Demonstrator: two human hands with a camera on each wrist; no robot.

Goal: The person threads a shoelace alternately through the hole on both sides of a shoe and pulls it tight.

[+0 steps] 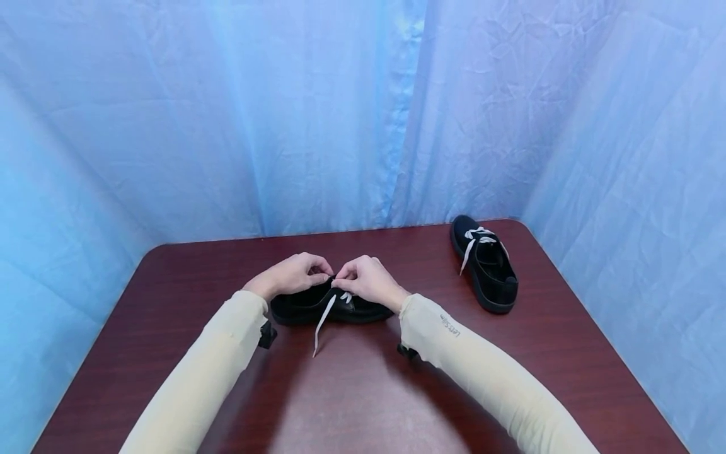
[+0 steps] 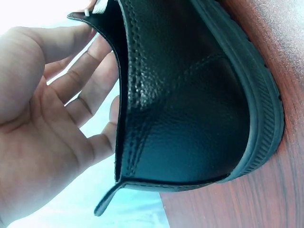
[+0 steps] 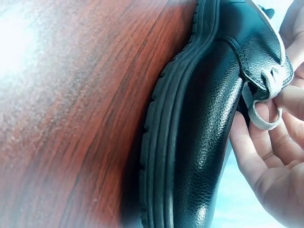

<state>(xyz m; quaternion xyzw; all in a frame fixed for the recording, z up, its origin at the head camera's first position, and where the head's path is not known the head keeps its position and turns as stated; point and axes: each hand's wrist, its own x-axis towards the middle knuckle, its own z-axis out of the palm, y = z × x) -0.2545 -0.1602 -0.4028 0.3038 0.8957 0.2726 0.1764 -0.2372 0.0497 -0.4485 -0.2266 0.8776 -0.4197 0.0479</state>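
A black leather shoe (image 1: 363, 313) lies on the table with its toe to the right in the head view. My left hand (image 1: 297, 272) is at the shoe's opening. In the left wrist view, its thumb and fingers pinch the upper edge of the shoe (image 2: 190, 118), close to a bit of white lace. Opposite it, my right hand (image 1: 368, 279) pinches the white shoelace (image 3: 273, 85) by the eyelets, where a small loop hangs. One loose lace end drapes down the shoe's near side. The fingertips of both hands nearly meet, and partly hide the eyelets.
A second black shoe (image 1: 496, 296) with white laces stands at the table's back right. The dark red wooden table (image 1: 351, 397) has blue curtains (image 1: 317, 126) behind it and at its sides.
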